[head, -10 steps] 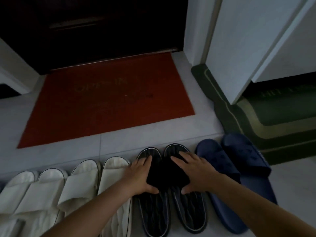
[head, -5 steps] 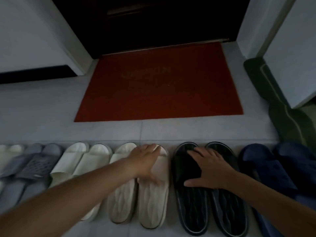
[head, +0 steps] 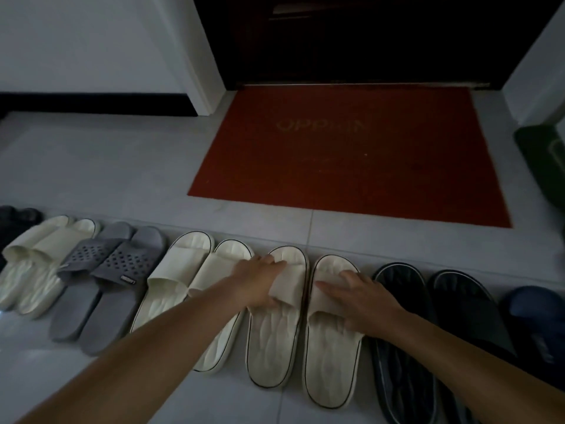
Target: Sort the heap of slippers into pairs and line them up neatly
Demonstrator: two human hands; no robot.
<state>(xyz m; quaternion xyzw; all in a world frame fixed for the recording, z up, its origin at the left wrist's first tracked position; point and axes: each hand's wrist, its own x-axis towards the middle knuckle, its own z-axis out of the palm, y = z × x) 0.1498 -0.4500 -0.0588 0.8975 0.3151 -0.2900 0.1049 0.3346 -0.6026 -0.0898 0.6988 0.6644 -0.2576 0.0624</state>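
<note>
Cream slippers lie toe-away under you, left hand (head: 265,283) flat on the left strap (head: 290,284), right hand (head: 363,304) spread on its mate (head: 331,347), neither gripping.

Head camera looks forward and down, close above floor (head: 107,166).

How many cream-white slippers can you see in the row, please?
6: two at the far left, two right of the grey pair, and two under the hands. More may lie beyond the left edge.
</note>
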